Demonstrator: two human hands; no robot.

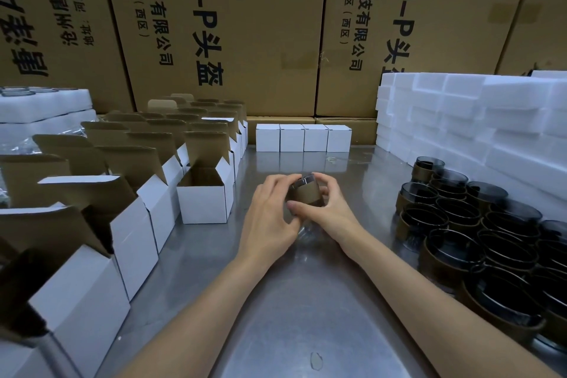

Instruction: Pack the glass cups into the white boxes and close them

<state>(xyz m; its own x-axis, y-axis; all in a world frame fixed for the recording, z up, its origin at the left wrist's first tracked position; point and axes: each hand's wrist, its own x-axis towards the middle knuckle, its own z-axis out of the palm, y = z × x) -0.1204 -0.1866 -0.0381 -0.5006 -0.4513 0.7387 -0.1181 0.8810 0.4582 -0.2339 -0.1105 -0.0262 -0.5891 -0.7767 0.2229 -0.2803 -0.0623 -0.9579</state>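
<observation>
A dark glass cup [304, 191] with a brown cardboard band sits between both hands over the middle of the steel table [306, 301]. My left hand [270, 218] grips its left side, thumb across the front. My right hand [329, 204] curls round its right side. Open white boxes [204, 196] with raised brown-lined flaps stand in rows to the left, the nearest just left of my hands. Closed white boxes [303, 137] line the back. Several more banded glass cups [460, 224] crowd the right side.
Stacks of white foam blocks [475, 120] fill the back right. Foam trays [43, 107] holding glasses lie at the far left. Large brown printed cartons [245, 24] wall off the back. Bare steel stretches in front of my forearms.
</observation>
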